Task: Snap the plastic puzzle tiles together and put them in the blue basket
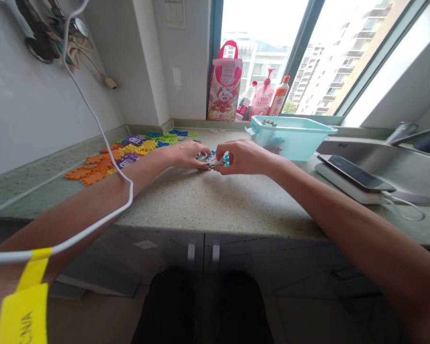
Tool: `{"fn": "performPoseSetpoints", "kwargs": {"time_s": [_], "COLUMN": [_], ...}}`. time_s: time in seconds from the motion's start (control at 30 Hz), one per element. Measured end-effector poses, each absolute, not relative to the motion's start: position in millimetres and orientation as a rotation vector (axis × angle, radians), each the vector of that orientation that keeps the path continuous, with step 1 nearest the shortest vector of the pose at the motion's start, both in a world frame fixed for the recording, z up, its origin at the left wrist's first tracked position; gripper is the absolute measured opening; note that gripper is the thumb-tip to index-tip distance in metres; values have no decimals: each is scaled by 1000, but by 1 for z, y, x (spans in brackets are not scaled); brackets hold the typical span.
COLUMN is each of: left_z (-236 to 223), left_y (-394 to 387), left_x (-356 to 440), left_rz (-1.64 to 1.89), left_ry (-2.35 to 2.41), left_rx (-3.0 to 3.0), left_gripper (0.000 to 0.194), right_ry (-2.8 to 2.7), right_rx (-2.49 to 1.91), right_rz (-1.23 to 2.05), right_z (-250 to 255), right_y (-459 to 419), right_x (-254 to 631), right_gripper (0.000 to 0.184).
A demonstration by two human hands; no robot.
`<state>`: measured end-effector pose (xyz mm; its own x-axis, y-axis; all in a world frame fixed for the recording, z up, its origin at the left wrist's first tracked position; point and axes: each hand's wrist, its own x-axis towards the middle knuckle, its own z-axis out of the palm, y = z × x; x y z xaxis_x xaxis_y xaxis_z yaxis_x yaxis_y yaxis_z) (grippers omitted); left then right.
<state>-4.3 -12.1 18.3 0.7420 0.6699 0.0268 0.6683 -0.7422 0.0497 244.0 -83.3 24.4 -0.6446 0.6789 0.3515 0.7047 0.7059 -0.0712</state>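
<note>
On the countertop, my left hand (189, 154) and my right hand (241, 155) meet over some grey interlocking puzzle pieces (212, 161). The left fingers curl onto the left side of the grey pieces. My right thumb and forefinger pinch their right edge, with bits of blue showing there. Fingers hide part of the pieces, so how they join cannot be made out. Left of my hands lies a spread of similar pieces: orange pieces (93, 168), yellow pieces (138, 149), purple pieces (128, 161), plus green and blue ones farther back.
A light-blue plastic bin (296, 137) stands right of my hands. Behind it are a pink bag (225, 91) and several bottles on the windowsill. A phone (358, 173) rests on a white box by the sink (415, 167). A white cable (93, 112) hangs across my left forearm.
</note>
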Motion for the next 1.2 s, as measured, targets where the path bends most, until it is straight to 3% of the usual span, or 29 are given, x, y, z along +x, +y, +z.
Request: {"fn": "performPoseSetpoints", "kwargs": {"time_s": [0.2,0.6,1.2], "left_z": [16,10,11], "left_y": [-18,-13,-17], "left_x": [2,2,3], "left_rz": [204,408,373], "left_ry": [975,698,700], "left_rx": [2948,2948,2949], "left_gripper": [61,46,49], "right_ry": [-2577,-2599,-2609], "right_rx": [-1076,-1140,-1246], "right_rz": [-131,-128,-97], "right_z": [26,20,22], "right_y": [-85,-85,-90], "right_x": [244,239,236], "right_gripper": [29,30,26]}}
